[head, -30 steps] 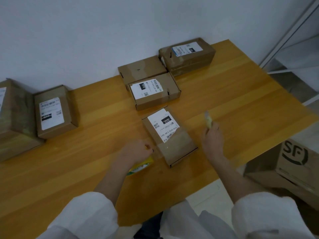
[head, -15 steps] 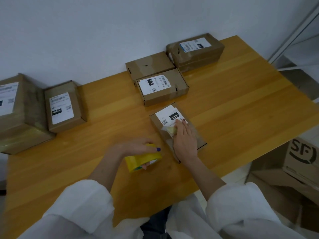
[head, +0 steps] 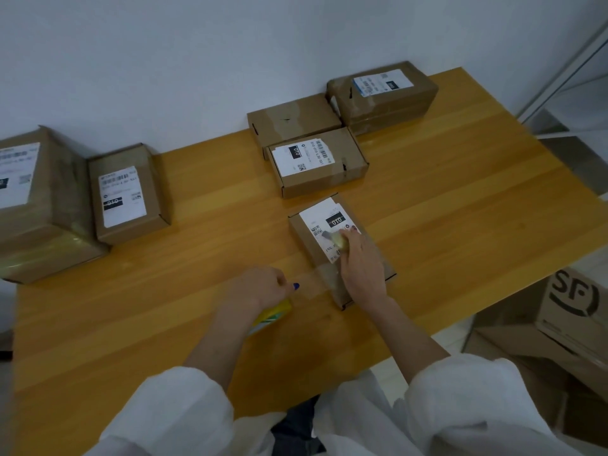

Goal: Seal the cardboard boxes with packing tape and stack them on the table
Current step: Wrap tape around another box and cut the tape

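Observation:
A small cardboard box (head: 378,258) with a white label lies on the wooden table (head: 460,209) near its front edge. My right hand (head: 362,271) rests on top of this box and pinches a small yellow object (head: 340,241) against the label. To the left, my left hand (head: 260,289) grips a yellow tape roll (head: 273,314) just above the table. A strip of clear tape (head: 312,284) runs from the roll to the box's near end.
Two flat boxes (head: 316,162) (head: 292,121) and a taller taped box (head: 383,93) sit at the back by the wall. At the far left stand a labelled box (head: 126,192) and a big box (head: 33,202). Cartons marked SF (head: 575,311) stand on the floor at right.
My right hand came down from the air at the right onto the box with the yellow object. My left hand has stayed left of the box with the roll, tape now stretched between them.

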